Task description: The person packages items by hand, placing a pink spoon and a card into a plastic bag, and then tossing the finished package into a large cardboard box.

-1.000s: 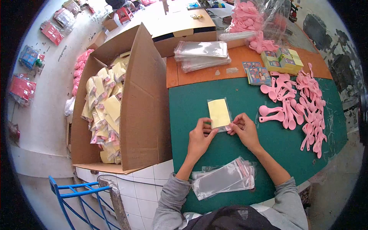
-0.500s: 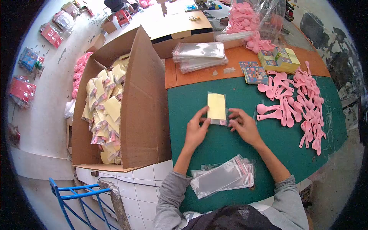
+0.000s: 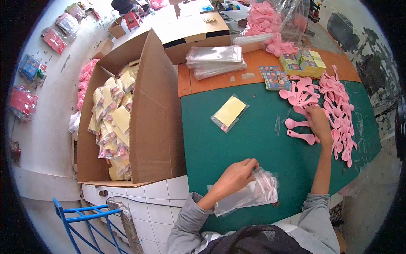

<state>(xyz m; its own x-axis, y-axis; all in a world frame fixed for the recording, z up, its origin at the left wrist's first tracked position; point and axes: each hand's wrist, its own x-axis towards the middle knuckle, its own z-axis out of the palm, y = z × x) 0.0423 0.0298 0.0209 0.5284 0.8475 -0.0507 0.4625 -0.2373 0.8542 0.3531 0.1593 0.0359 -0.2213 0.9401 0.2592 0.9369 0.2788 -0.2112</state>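
My left hand (image 3: pixel 237 178) is at the upper edge of a stack of clear plastic bags (image 3: pixel 245 198) near the front of the green table, its fingers closed at the bags; what they grip is hidden. My right hand (image 3: pixel 318 122) reaches into the pink spoons (image 3: pixel 338 106) on the right, fingers bent down among them. Two pink spoons (image 3: pixel 301 136) lie just left of that hand. A packed clear bag with a yellow card (image 3: pixel 230 111) rests tilted on the table, touched by neither hand. Small clear plastic strips (image 3: pixel 278 125) lie beside the spoons.
A large cardboard box (image 3: pixel 158 110) full of packed bags stands at the left. Behind are more clear bags (image 3: pixel 216 59), printed cards (image 3: pixel 275 79), card stacks (image 3: pixel 305 63) and a bag of pink spoons (image 3: pixel 263 21). A blue metal frame (image 3: pixel 82 219) is at the lower left.
Both hands have let go of the packed bag, which now lies tilted further left. My left hand has moved down to the clear bags, my right hand up and right to the spoons.
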